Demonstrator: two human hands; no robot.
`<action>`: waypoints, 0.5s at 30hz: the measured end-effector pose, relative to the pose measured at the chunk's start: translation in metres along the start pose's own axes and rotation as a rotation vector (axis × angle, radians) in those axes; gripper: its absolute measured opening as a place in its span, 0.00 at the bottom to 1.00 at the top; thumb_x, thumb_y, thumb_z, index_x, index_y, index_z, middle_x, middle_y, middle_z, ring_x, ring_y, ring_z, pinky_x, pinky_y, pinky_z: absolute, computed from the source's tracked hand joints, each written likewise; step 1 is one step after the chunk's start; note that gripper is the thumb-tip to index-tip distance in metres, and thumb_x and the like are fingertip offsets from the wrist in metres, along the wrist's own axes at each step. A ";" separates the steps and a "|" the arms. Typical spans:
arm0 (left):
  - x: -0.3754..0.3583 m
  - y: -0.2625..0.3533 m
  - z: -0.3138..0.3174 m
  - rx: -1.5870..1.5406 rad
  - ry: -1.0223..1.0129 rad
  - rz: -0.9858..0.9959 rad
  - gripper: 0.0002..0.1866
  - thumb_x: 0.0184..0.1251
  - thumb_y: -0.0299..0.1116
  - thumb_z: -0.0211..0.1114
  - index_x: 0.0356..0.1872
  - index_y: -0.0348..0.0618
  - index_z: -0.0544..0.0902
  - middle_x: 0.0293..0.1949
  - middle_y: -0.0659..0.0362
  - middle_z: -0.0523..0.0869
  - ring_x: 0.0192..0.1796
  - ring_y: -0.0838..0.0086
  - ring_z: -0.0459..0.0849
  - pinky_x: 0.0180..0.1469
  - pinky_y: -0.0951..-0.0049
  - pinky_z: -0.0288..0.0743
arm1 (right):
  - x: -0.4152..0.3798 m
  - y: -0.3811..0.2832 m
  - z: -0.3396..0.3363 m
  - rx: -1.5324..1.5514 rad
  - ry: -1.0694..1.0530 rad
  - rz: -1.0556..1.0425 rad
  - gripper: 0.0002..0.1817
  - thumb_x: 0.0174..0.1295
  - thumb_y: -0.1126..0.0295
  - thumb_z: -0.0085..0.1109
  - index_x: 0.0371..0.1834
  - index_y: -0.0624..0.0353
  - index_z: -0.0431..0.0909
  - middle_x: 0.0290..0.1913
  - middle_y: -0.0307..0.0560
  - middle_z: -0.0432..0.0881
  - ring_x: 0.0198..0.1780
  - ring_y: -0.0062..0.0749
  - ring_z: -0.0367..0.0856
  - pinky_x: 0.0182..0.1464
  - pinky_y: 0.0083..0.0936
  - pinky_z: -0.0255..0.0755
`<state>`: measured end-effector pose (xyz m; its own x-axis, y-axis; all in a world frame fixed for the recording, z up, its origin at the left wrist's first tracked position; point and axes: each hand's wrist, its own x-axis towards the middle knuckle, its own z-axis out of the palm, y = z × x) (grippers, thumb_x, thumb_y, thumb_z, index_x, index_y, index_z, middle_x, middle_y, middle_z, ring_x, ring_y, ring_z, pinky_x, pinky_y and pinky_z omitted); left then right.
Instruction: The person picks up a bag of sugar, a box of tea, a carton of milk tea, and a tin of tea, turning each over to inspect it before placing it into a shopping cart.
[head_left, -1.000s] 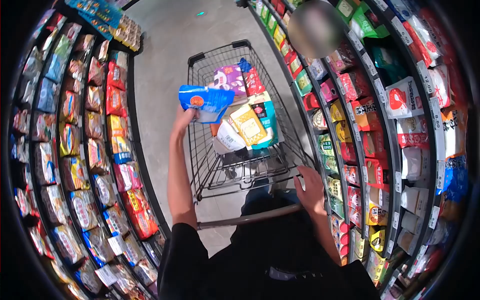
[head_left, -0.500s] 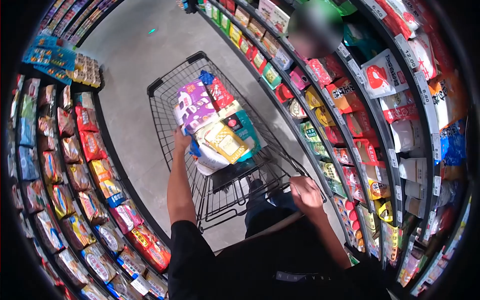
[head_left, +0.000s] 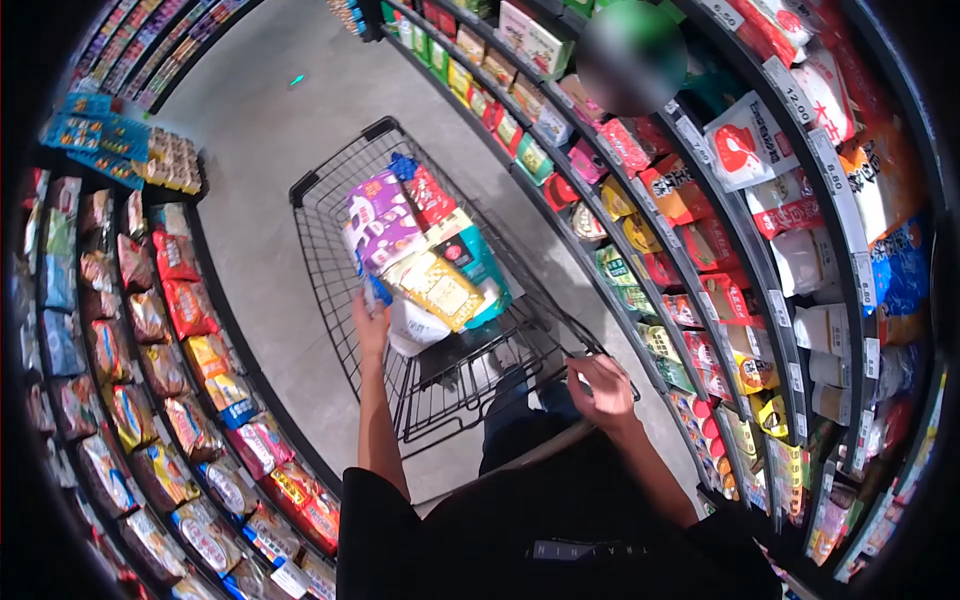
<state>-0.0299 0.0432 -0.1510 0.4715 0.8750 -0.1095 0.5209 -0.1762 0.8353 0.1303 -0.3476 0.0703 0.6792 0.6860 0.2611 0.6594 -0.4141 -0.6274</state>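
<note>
A black wire shopping cart (head_left: 325, 250) stands in front of me, loaded with packages. My left hand (head_left: 370, 320) reaches into its left side, fingers closed at a crinkled blue wrapper (head_left: 378, 288). Just beyond the fingers lies a purple-and-white pack (head_left: 383, 218). A yellow-gold pack (head_left: 437, 288) rests in the middle, with a white bag (head_left: 417, 326) partly under it. To their right are a teal pack (head_left: 487, 275) and a red bag (head_left: 430, 198). My right hand (head_left: 602, 390) is curled near the cart's rear right corner; I cannot tell what its fingers hold.
Shelves of bagged goods (head_left: 185, 305) line the left side. Tall shelves with price tags (head_left: 715, 245) rise close on the right. A blue display with cartons (head_left: 100, 130) stands at the far left. Grey floor (head_left: 250, 85) runs ahead between the shelves.
My left hand has drawn back toward me a little, along the cart's left side. My right hand sits slightly further left in view. The cart and shelves have shifted slightly with the view.
</note>
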 end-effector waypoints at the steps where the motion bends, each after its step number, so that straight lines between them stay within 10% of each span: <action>1: -0.012 0.003 -0.005 0.070 -0.036 0.047 0.26 0.68 0.29 0.60 0.66 0.34 0.70 0.62 0.41 0.74 0.62 0.52 0.76 0.64 0.61 0.69 | 0.001 0.000 0.001 0.020 -0.010 -0.012 0.10 0.49 0.81 0.66 0.37 0.62 0.83 0.32 0.47 0.84 0.34 0.40 0.83 0.39 0.32 0.77; 9: -0.143 0.135 -0.052 0.232 -0.321 0.042 0.16 0.70 0.36 0.58 0.53 0.40 0.82 0.48 0.45 0.86 0.51 0.51 0.85 0.54 0.59 0.77 | 0.032 0.007 0.014 0.016 0.014 -0.120 0.09 0.54 0.78 0.65 0.38 0.62 0.82 0.29 0.49 0.83 0.32 0.43 0.81 0.36 0.35 0.76; 15: -0.176 0.116 -0.047 0.545 -0.226 0.247 0.15 0.68 0.33 0.54 0.49 0.39 0.85 0.47 0.45 0.87 0.50 0.54 0.86 0.52 0.60 0.78 | 0.040 0.022 0.042 -0.021 -0.065 -0.125 0.09 0.60 0.64 0.54 0.33 0.58 0.79 0.32 0.50 0.82 0.39 0.51 0.81 0.43 0.48 0.74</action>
<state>-0.0857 -0.1101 -0.0091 0.7315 0.6731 -0.1088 0.6364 -0.6168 0.4631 0.1580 -0.3039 0.0362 0.5693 0.7701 0.2879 0.7447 -0.3347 -0.5774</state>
